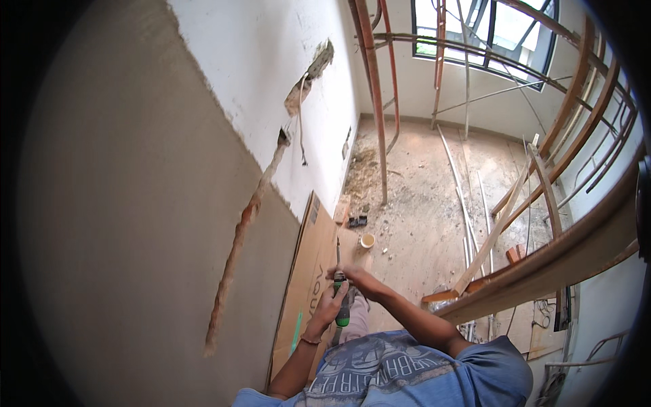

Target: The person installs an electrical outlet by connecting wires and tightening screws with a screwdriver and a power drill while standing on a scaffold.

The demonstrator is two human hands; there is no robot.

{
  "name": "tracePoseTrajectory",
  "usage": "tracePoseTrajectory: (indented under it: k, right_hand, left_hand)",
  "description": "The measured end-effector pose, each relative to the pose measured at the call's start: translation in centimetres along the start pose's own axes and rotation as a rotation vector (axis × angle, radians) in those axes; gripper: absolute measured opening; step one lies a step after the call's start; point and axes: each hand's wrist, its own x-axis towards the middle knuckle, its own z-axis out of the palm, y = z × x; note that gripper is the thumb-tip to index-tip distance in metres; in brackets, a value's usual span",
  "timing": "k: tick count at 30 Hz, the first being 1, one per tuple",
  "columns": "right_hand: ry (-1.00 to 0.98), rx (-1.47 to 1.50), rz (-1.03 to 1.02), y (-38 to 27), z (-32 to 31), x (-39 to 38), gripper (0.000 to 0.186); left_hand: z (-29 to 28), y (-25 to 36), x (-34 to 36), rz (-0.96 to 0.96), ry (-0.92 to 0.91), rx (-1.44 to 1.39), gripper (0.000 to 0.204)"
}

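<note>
Right beside the wall (135,203), both hands (339,292) grip a screwdriver (341,292).

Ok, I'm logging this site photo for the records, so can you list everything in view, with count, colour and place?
Wall: one, grey render below, white above, left.
Chased groove: one, reddish-brown, running diagonally down the wall.
Cardboard sheet: one, brown, leaning against the wall base.
Small cup: one, pale yellow, on the floor.
Floor: one, dusty tan, strewn with debris.
Scaffold poles: several, rust-red, rising near the far corner.
Timber planks: several, light brown, leaning at right.
Window: one, dark-framed, top.
Screwdriver: one, green and black handle, held upright.
Left hand: one, gripping the handle.
Right hand: one, fingers on the handle's top.
</note>
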Motion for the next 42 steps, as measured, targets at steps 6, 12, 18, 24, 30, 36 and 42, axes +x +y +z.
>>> tracePoseTrajectory:
  k: [6, 12, 18, 24, 30, 36, 42]
  right_hand:
    - [0.398, 0.457, 0.197, -1.5, -5.7, 7.8, 0.061]
    - [0.686, 0.892, -0.069, -6.1, -17.7, 14.3, 0.048]
    - [0.927, 0.870, -0.166, -8.4, -24.2, 14.6, 0.025]
    - [0.995, 1.050, -0.056, -3.3, -28.9, 13.8, 0.016]
    - [1.011, 0.856, 0.140, -0.4, -35.6, 10.7, 0.015]
    - [1.170, 0.231, 0.070, 3.0, -40.7, 7.5, 0.040]
    - [1.284, 0.161, 0.110, -0.3, -40.6, 1.3, 0.050]
  left_hand:
    - [-3.1, 0.4, 11.5, -0.142, -0.217, 0.169, 0.044]
    - [-7.6, 0.4, 20.9, -0.012, 0.003, 0.097, 0.025]
    - [-8.6, 3.2, 33.7, 0.191, 0.125, -0.008, 0.018]
    - [-2.3, 10.3, 41.3, 0.202, -0.050, -0.028, 0.024]
    - [17.1, 13.1, 45.2, 0.245, -0.609, 0.343, 0.028]
    - [39.3, 9.2, 41.0, 0.529, -1.266, 0.491, 0.031]
    - [52.0, -2.7, 39.6, 1.212, -1.431, 0.819, 0.030]
